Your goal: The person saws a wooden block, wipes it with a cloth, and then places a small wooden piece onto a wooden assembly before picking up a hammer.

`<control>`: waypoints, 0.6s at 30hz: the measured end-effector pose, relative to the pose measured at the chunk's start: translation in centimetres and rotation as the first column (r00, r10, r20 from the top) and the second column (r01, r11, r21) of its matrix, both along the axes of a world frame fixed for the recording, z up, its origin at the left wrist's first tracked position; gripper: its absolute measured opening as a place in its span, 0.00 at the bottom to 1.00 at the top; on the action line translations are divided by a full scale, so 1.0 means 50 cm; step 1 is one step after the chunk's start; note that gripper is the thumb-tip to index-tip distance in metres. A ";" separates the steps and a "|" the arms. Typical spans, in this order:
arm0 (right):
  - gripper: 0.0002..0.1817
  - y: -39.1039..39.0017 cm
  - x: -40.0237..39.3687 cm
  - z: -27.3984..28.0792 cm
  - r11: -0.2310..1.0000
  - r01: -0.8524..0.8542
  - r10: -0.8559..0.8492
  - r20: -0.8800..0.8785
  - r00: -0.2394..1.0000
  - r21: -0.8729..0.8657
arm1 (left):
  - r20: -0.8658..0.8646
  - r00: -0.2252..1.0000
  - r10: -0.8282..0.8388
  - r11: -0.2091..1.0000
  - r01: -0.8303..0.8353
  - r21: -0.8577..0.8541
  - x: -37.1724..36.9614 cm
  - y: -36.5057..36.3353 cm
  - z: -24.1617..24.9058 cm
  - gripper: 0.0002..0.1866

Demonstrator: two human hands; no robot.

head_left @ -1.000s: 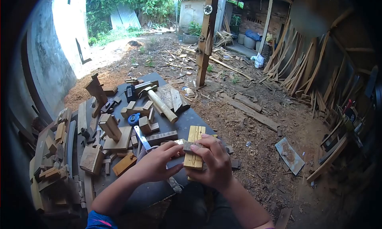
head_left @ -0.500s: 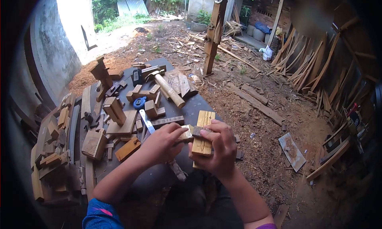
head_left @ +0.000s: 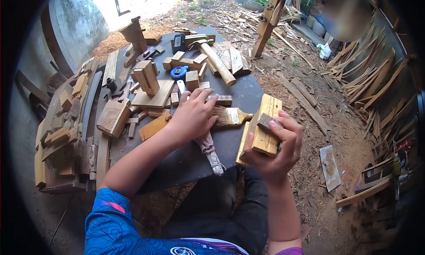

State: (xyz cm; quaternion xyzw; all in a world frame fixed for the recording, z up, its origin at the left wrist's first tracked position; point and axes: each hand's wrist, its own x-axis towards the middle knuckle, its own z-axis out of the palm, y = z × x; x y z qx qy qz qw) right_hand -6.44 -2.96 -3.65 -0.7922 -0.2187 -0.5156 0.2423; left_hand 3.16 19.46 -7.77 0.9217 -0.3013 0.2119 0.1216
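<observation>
My right hand (head_left: 279, 153) is wrapped round a yellowish wooden block (head_left: 266, 142), held tilted at the table's right edge, with the thumb on a small dark wood piece (head_left: 266, 123) across it. My left hand (head_left: 192, 115) reaches over the middle of the dark table, fingers bent and a little apart, beside the bristles of a paint brush (head_left: 232, 116). The brush handle points towards the block. Whether the left fingertips touch the bristles is hard to tell. A crumpled cloth (head_left: 214, 162) lies below the brush.
On the dark table (head_left: 177, 171) are a hammer (head_left: 218, 62), a blue tape measure (head_left: 179, 72), an upright wooden block (head_left: 146, 78) and many wood offcuts. A wooden post (head_left: 268, 22) rises behind. Planks (head_left: 376, 78) lean at the right.
The view has tilted down and shifted. My right hand has moved right with the block, away from my left hand. The brush now shows on the table between them.
</observation>
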 end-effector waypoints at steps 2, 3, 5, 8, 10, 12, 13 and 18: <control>0.25 -0.003 -0.004 0.001 1.000 -0.017 0.017 0.017 1.000 0.006 | -0.008 0.999 0.046 0.999 -0.046 0.010 0.019 0.008 -0.043 0.31; 0.25 -0.003 -0.005 -0.001 1.000 -0.015 0.015 0.006 1.000 0.010 | -0.009 0.996 0.086 0.996 -0.086 0.017 0.025 0.009 -0.053 0.31; 0.25 -0.005 -0.008 -0.004 1.000 -0.019 0.019 0.028 0.999 0.025 | -0.028 0.999 0.043 0.998 -0.044 -0.039 0.044 0.016 -0.063 0.29; 0.25 -0.008 -0.014 -0.008 0.999 -0.018 0.018 0.021 1.000 0.031 | -0.123 0.992 0.036 0.996 -0.045 -0.071 0.060 0.023 -0.061 0.23; 0.25 -0.015 -0.015 -0.011 0.999 -0.007 0.006 0.030 1.000 0.039 | -0.121 0.989 0.081 0.994 -0.089 -0.058 0.045 0.016 -0.040 0.22; 0.25 -0.029 -0.010 -0.016 0.996 0.000 -0.003 0.032 0.999 0.088 | -0.085 0.988 0.131 0.991 -0.132 -0.005 0.045 0.009 -0.034 0.19; 0.25 -0.036 -0.007 -0.020 0.990 0.012 -0.017 0.039 0.999 0.139 | -0.092 0.987 0.134 0.991 -0.135 -0.004 0.046 0.009 -0.033 0.19; 0.26 -0.063 0.004 -0.028 0.956 -0.052 0.042 0.042 0.998 0.288 | 0.032 0.997 0.071 0.987 -0.066 -0.149 0.025 -0.004 0.007 0.17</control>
